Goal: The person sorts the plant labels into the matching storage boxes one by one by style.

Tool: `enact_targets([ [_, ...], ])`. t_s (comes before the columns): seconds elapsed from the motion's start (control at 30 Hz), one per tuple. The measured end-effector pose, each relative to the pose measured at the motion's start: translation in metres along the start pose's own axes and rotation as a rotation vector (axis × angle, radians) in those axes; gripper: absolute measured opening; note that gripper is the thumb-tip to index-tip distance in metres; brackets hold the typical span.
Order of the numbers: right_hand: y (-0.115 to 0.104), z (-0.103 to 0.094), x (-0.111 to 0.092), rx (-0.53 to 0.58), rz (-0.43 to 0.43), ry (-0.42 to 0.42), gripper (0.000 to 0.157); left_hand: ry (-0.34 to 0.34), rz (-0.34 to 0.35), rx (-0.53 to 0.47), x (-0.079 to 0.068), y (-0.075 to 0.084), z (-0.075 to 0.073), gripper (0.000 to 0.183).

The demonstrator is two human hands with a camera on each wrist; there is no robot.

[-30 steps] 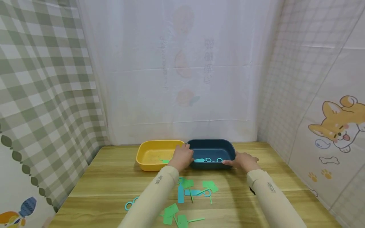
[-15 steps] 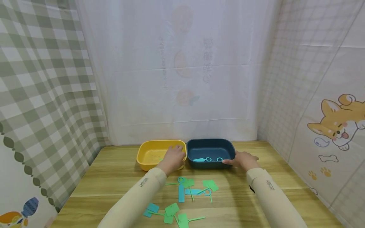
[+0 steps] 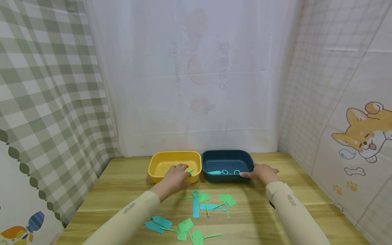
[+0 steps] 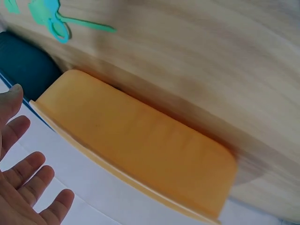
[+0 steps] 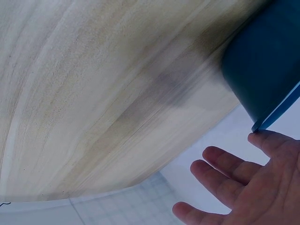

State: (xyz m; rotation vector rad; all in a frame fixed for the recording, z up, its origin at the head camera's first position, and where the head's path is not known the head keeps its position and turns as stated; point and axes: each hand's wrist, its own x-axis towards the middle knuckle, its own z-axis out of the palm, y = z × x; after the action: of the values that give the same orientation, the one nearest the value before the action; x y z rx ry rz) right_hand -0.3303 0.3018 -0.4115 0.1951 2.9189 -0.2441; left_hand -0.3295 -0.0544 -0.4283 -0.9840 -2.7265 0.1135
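My left hand (image 3: 174,179) hovers over the front rim of the yellow bin (image 3: 154,164), its fingers loosely spread and holding nothing. Part of a green plant tag (image 3: 190,171) shows inside that bin beyond the fingers. On the right, my right hand (image 3: 262,173) touches the front right corner of the dark blue bin (image 3: 226,157). Its thumb lies at the front rim, and in the right wrist view a fingertip (image 5: 258,137) meets the rim while the other fingers extend apart. Blue tags with ring ends (image 3: 216,172) lie in the dark blue bin.
The bins stand side by side near the white back curtain (image 3: 196,85). In front on the wooden table (image 3: 245,224) lie several T-shaped green tags (image 3: 227,200) and blue ring tags (image 3: 195,208), some overlapping. Blue tags (image 3: 162,222) also lie near my left sleeve (image 3: 131,214).
My left hand has moved left, from the gap between the bins to the front of the yellow bin, uncovering blue tags at front left. My right hand stays at the dark blue bin.
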Motion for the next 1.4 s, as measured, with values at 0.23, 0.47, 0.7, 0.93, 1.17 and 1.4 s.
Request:
enact_targets([
  [0.23, 0.002, -0.001, 0.000, 0.006, 0.011, -0.004, 0.119, 0.056, 0.032, -0.045, -0.024, -0.009, 0.000, 0.026],
  [0.47, 0.006, 0.001, 0.002, 0.002, 0.000, 0.003, 0.112, 0.035, 0.054, -0.079, -0.047, -0.020, 0.006, 0.027],
  [0.7, 0.007, 0.001, 0.001, -0.005, -0.003, -0.003, 0.117, 0.017, 0.060, -0.128, -0.070, -0.036, 0.017, 0.025],
  [0.93, 0.006, 0.003, 0.001, -0.004, -0.012, 0.011, 0.115, -0.011, 0.057, -0.158, -0.091, -0.051, 0.023, 0.023],
  [1.17, 0.005, 0.004, 0.003, -0.007, -0.014, 0.015, 0.111, -0.091, 0.060, -0.215, -0.113, -0.063, 0.024, 0.022],
  [1.4, 0.005, 0.004, 0.003, -0.003, -0.011, 0.011, 0.111, -0.158, 0.089, -0.235, -0.127, -0.073, 0.025, 0.028],
])
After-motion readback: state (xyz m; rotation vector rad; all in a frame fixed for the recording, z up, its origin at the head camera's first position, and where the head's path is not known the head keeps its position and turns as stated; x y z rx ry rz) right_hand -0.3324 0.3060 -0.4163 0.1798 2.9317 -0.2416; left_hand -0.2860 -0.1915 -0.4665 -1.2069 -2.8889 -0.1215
